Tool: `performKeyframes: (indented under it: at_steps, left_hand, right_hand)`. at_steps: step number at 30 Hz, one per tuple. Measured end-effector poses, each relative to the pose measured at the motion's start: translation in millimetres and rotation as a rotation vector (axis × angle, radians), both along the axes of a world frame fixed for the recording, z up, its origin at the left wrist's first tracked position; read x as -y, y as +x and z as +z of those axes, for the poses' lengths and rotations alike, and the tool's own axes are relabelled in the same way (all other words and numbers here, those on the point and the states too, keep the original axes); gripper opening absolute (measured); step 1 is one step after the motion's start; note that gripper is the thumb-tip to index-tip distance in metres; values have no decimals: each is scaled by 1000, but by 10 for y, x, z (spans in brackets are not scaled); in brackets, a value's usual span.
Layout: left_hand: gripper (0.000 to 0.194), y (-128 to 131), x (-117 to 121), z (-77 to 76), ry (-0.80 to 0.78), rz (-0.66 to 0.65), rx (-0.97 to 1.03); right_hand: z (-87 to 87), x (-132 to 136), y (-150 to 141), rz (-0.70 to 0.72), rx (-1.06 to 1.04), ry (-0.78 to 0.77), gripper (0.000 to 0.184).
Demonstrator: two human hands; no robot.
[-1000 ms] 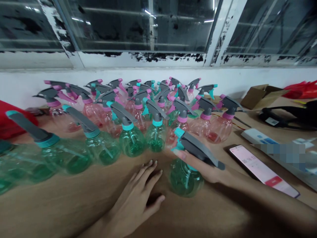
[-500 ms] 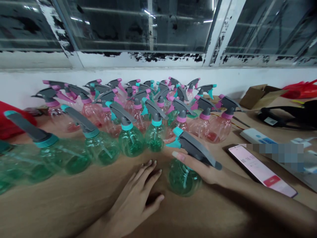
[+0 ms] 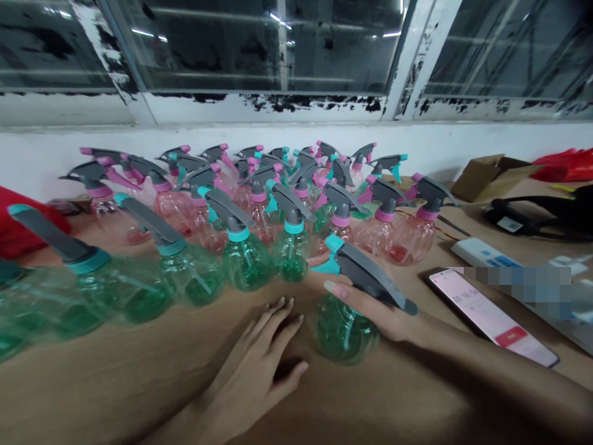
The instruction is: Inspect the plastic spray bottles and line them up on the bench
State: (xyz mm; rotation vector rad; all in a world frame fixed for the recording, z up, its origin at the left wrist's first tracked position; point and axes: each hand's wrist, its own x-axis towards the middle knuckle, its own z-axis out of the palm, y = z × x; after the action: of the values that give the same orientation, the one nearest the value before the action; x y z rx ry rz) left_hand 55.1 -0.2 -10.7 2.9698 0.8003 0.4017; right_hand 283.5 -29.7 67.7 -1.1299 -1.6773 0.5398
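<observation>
My right hand (image 3: 370, 306) is wrapped round the neck of a green spray bottle (image 3: 345, 337) with a grey and turquoise trigger head. The bottle is upright on the wooden table (image 3: 139, 383); its neck is hidden behind my fingers. To its left, my left hand (image 3: 264, 352) lies on the table, palm down, fingers stretched out and holding nothing. Just beyond my hands runs a row of green spray bottles, among them one (image 3: 291, 256) close to the held bottle and another (image 3: 247, 259) left of it.
Pink spray bottles (image 3: 412, 238) crowd behind the green ones, near the wall. On the right lie a phone (image 3: 491, 315) with a running timer, a white power strip (image 3: 482, 252), a black strap (image 3: 532, 216) and an open cardboard box (image 3: 482, 179). Red plastic bags (image 3: 28, 222) sit at both sides.
Both hands and the held spray bottle stay in place. The view has shifted very slightly, and the phone's timer has advanced.
</observation>
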Motion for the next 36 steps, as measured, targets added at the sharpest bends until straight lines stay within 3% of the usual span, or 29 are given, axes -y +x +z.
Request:
performKeyframes:
  at_steps: [18, 22, 27, 36]
  left_hand:
    - [50, 2, 0, -4, -9, 4, 37]
    - [48, 4, -2, 7, -17, -4, 21]
    - [49, 9, -11, 10, -31, -6, 11]
    - [51, 8, -4, -3, -30, 0, 25]
  right_hand:
    - [6, 7, 3, 7, 15, -39, 16]
    - [47, 10, 4, -1, 58, -31, 9]
    - [95, 29, 27, -12, 131, -33, 14]
    - [-28, 1, 13, -1, -4, -5, 21]
